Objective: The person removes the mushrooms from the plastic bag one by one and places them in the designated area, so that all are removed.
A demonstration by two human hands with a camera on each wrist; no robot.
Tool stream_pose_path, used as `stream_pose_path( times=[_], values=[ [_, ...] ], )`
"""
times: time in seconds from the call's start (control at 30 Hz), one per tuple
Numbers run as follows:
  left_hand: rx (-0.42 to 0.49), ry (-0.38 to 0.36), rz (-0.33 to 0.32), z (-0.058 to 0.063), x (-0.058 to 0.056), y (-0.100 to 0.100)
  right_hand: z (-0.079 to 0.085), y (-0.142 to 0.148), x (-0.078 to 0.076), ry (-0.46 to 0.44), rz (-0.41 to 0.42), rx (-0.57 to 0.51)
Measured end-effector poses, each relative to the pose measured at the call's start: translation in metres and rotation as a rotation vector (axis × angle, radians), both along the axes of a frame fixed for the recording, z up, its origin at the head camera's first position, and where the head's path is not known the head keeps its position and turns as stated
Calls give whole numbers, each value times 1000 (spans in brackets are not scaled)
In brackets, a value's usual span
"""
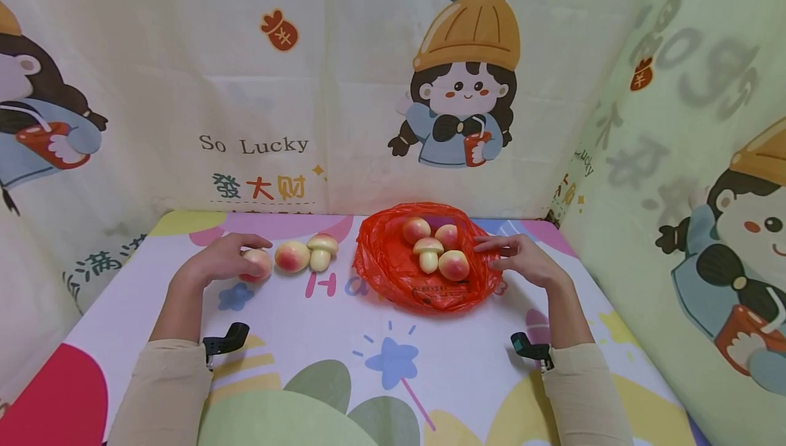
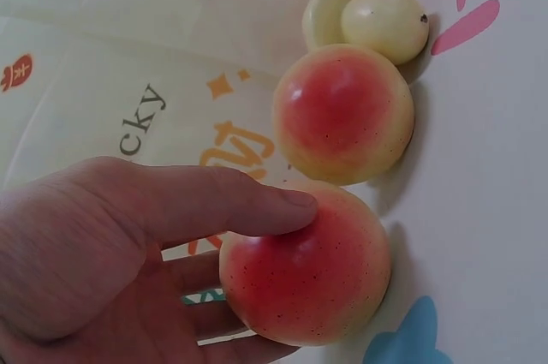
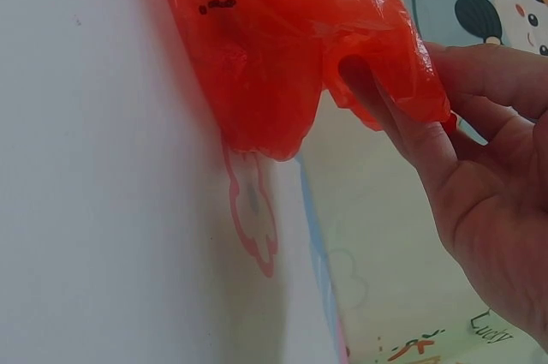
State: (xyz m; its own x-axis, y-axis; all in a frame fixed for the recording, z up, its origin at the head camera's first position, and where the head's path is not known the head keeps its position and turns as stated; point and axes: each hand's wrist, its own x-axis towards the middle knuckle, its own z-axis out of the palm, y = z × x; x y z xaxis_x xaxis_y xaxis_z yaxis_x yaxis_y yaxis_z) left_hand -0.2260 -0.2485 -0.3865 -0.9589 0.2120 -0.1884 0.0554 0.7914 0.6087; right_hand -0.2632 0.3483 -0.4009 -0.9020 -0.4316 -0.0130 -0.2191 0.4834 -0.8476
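My left hand (image 1: 222,258) holds a red-and-yellow peach (image 2: 317,291) at the left of the table, thumb on its near side and fingers round the far side. Just right of it lies a second peach (image 1: 292,256), and beside that one a mushroom (image 1: 322,252) with a pinkish cap. A red plastic bag (image 1: 383,286) lies with its mouth spread wide. Inside are three peaches, one of them the front peach (image 1: 454,266), and a pale mushroom (image 1: 428,256). My right hand (image 1: 527,260) pinches the bag's right rim between thumb and fingers, as the right wrist view shows.
A printed cloth (image 1: 319,344) with stars and coloured shapes covers the table. Behind it and at both sides hang cartoon-printed curtains (image 1: 356,91), close to the table's back edge. A small black wrist camera (image 1: 227,340) sits on the left sleeve, another on the right.
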Motion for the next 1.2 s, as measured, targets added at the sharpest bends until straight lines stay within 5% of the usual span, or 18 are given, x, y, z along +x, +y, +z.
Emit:
stream_pose_path(
  times=[1.2],
  values=[
    [71,21,-8,-11,-6,-3,-1,-1,0,-13,-6,-2]
  ],
)
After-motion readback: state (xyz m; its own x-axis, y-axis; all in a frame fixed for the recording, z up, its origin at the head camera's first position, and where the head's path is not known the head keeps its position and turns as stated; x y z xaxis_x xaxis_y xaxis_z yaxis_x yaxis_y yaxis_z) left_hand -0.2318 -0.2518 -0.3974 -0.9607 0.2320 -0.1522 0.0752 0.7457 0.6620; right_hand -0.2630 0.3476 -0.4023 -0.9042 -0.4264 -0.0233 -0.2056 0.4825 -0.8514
